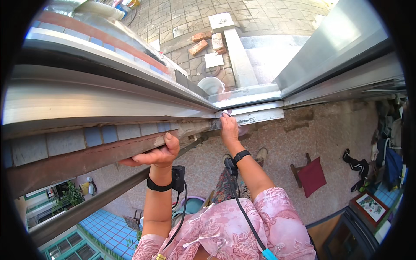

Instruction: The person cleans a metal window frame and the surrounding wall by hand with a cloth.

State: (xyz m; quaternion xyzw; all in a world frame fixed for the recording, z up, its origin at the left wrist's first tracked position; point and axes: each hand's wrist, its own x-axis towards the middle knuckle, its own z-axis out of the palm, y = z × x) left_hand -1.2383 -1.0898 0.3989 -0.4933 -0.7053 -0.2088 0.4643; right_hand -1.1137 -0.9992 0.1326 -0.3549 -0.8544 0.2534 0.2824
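My right hand (229, 128) pinches a pale pinkish cloth (226, 112) against the inner corner of a metal-framed window. Part of the cloth is hidden by my fingers. Just to the right runs the white lower frame (260, 114), its paint worn and stained in spots. My left hand (161, 152) holds the edge of a reddish-brown ledge (87, 154), thumb uppermost and fingers along its underside. Blue and grey tiles (125, 132) line the ledge beside the long metal side frame (97, 94).
Below the ledge slants a dark pole (97, 203). On the floor stands a stool with a dark red seat (312, 177); a basin (191, 206) is partly hidden by my body. Beyond the frame are bricks (199, 47), a white bucket (211, 85) and a concrete beam (239, 58).
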